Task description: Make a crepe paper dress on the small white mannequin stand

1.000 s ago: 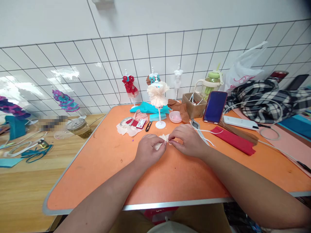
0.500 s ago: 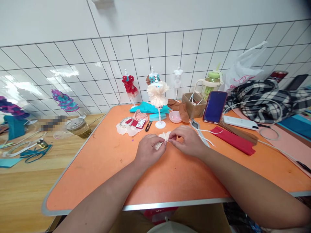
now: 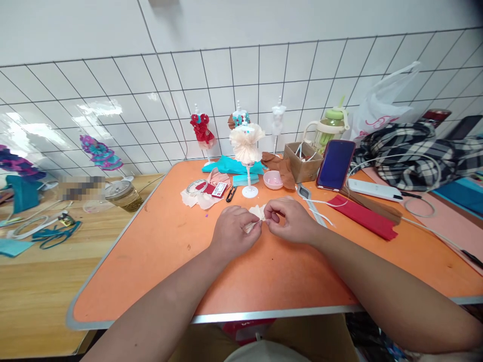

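A small pleated piece of cream crepe paper (image 3: 257,211) is pinched between my two hands above the orange table. My left hand (image 3: 234,230) is closed on its gathered left side, thumb against fingers. From the other side, my right hand (image 3: 289,220) pinches the paper's edge with thumb and forefinger. The fingers hide part of the paper. Just beyond stands a mini dress form (image 3: 247,143) wearing a ruffled cream paper skirt on a white stand. Black thread snips (image 3: 231,194) lie behind my left hand, beside a small red-and-white box (image 3: 219,189).
At the back stand a red-dressed form (image 3: 203,131) and a bare white form (image 3: 278,120). A pink bowl (image 3: 273,180), a cardboard box (image 3: 302,163), a phone (image 3: 335,165) and red crepe paper (image 3: 362,217) lie toward the right. A lidded cup (image 3: 124,196) is at left.
Both hands have shifted very slightly right with the cream paper, and their fingers have closed nearer together around its gathered edge. The view has tilted a little.
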The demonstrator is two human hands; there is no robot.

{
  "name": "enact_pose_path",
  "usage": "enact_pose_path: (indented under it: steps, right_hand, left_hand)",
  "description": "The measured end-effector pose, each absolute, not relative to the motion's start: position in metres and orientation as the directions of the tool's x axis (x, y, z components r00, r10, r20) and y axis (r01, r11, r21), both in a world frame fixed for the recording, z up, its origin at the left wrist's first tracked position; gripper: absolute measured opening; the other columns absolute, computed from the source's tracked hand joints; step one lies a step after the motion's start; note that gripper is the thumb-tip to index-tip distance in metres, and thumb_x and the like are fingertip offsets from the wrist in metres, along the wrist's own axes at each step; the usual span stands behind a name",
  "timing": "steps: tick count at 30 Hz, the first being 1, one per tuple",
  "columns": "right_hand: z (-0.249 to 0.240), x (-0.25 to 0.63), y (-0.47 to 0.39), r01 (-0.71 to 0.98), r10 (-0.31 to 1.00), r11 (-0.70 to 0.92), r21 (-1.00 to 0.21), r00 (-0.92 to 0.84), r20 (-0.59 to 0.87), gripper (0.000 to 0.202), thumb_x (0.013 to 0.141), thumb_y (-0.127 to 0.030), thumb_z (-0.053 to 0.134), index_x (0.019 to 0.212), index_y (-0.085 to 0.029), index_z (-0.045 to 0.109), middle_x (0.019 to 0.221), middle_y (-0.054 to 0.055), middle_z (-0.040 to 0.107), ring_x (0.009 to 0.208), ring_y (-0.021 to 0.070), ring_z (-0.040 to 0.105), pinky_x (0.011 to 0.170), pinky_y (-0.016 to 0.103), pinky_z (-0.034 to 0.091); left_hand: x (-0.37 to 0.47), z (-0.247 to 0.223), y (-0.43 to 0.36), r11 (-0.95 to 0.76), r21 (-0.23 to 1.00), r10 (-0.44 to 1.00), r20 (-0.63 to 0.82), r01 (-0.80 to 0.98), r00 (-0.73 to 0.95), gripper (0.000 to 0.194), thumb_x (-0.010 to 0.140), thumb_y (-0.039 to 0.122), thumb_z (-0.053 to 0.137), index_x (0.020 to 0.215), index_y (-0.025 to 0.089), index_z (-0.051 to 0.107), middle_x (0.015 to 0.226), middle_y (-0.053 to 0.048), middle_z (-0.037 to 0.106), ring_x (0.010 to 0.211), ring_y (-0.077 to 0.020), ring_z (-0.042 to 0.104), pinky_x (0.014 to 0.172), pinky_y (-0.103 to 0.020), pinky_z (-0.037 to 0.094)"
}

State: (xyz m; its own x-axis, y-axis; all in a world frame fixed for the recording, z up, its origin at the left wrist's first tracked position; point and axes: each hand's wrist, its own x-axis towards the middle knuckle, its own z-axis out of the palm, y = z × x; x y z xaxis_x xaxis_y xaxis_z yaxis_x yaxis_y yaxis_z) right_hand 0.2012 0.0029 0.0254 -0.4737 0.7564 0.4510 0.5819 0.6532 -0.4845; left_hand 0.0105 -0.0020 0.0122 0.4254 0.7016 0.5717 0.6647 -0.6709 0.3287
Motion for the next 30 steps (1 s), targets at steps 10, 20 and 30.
enact_pose_path:
  steps: [10, 20, 30]
  right_hand:
    - [0.025, 0.200, 0.001, 0.665, 0.505, 0.747, 0.020, -0.586, 0.633, 0.014, 0.084, -0.018, 0.051, 0.077, -0.020, 0.062, 0.065, -0.001, 0.063, 0.063, 0.0128, 0.048, 0.068, 0.032, 0.023]
    - [0.027, 0.206, 0.000, 0.734, 0.489, 0.662, 0.151, -0.575, 0.655, 0.019, 0.089, -0.020, 0.048, 0.082, -0.021, 0.066, 0.062, 0.000, 0.061, 0.062, 0.0135, 0.047, 0.068, 0.034, 0.026]
    - [0.031, 0.210, 0.006, 0.583, 0.572, 0.755, -0.301, -0.358, 0.738, 0.032, 0.079, -0.030, 0.063, 0.110, -0.023, 0.062, 0.125, 0.009, 0.054, 0.114, 0.0252, 0.049, 0.095, 0.040, 0.039]
  left_hand:
    - [0.017, 0.014, -0.003, -0.287, 0.863, 0.955, 0.225, 0.416, 0.192, 0.022, 0.077, 0.035, 0.061, 0.068, 0.016, 0.068, 0.064, -0.001, 0.064, 0.061, -0.0136, 0.055, 0.059, -0.024, 0.039]
    - [0.015, 0.017, 0.000, -0.019, 0.995, 0.958, -0.010, 0.098, 0.286, 0.033, 0.071, 0.048, 0.067, 0.073, 0.015, 0.071, 0.066, 0.000, 0.058, 0.065, -0.0128, 0.048, 0.063, -0.024, 0.037]
    - [0.011, 0.015, 0.003, 0.232, 0.949, 0.908, -0.133, -0.213, 0.398, 0.027, 0.076, 0.037, 0.068, 0.088, 0.013, 0.072, 0.066, -0.001, 0.055, 0.069, -0.0128, 0.050, 0.076, -0.028, 0.042]
